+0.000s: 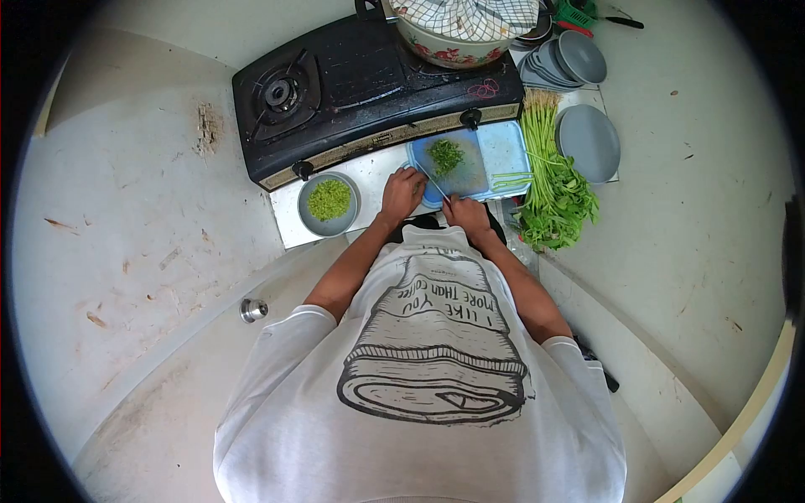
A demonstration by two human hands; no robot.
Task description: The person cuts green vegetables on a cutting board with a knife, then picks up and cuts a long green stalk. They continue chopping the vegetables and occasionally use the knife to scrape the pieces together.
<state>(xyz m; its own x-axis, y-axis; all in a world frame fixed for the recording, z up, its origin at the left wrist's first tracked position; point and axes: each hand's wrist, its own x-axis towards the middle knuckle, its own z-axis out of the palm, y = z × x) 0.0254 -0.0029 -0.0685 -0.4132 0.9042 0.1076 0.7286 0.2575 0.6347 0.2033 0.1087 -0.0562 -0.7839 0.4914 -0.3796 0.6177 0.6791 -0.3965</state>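
Blue board (503, 147): knife (434, 183) diagonal, tip up-left.

Board (503, 151) hemmed in: stove (369, 92) just behind, greens (549, 180) along right edge, bowl (329, 204) left of left hand (402, 191). Open strip of counter (369, 172) between bowl and board. Plates (587, 138) beyond greens.

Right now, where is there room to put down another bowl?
Bare floor lies left of the stove and the bowl of chopped greens. It is crowded right of the cutting board: leafy stalks and grey plates.
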